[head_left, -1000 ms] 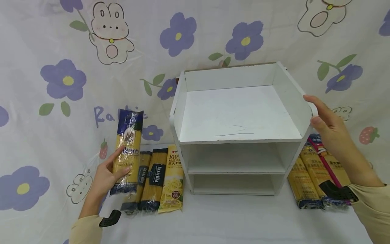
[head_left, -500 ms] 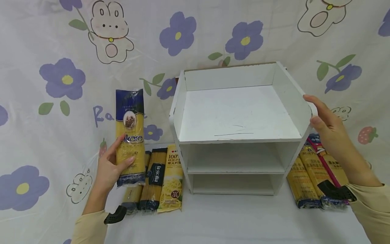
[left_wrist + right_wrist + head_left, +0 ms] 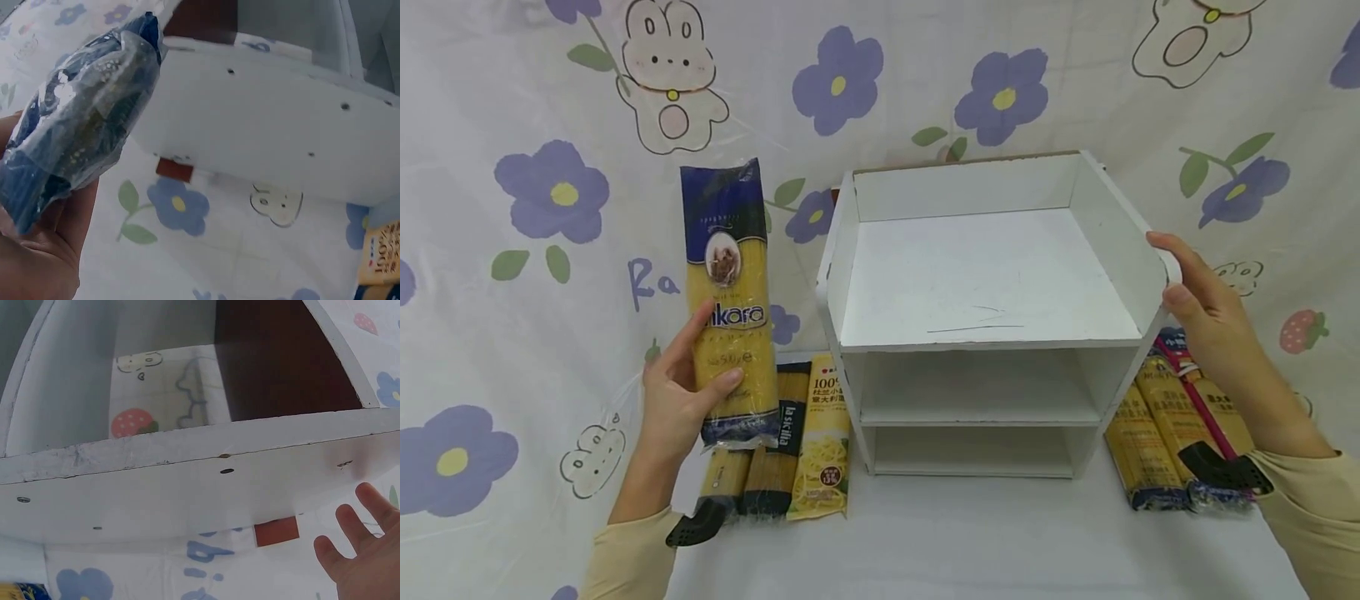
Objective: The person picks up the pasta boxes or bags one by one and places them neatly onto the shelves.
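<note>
My left hand [image 3: 679, 396] grips a clear-and-blue packet of spaghetti [image 3: 733, 350], thumb across its front, holding it nearly upright left of a white shelf unit [image 3: 985, 342]. In the left wrist view the crinkled blue end of the spaghetti packet [image 3: 87, 112] points toward the camera, beside the unit's side panel. At the unit's upper right edge rests my right hand [image 3: 1221, 333], its index finger on the side panel's top and its thumb near the front corner. Three outstretched fingers of the right hand [image 3: 365, 550] show in the right wrist view.
Behind the held packet, dark-ended pasta packets [image 3: 771, 475] and a yellow pasta packet [image 3: 823, 442] lean by the unit's left side. More pasta packets [image 3: 1157, 433] stand at its right. A patterned cloth [image 3: 910, 83] hangs behind; white cloth [image 3: 970, 533] covers the front surface.
My left hand has raised the spaghetti packet up and slightly right, bringing it closer to the camera and away from the other packets. The right hand has stayed on the shelf unit.
</note>
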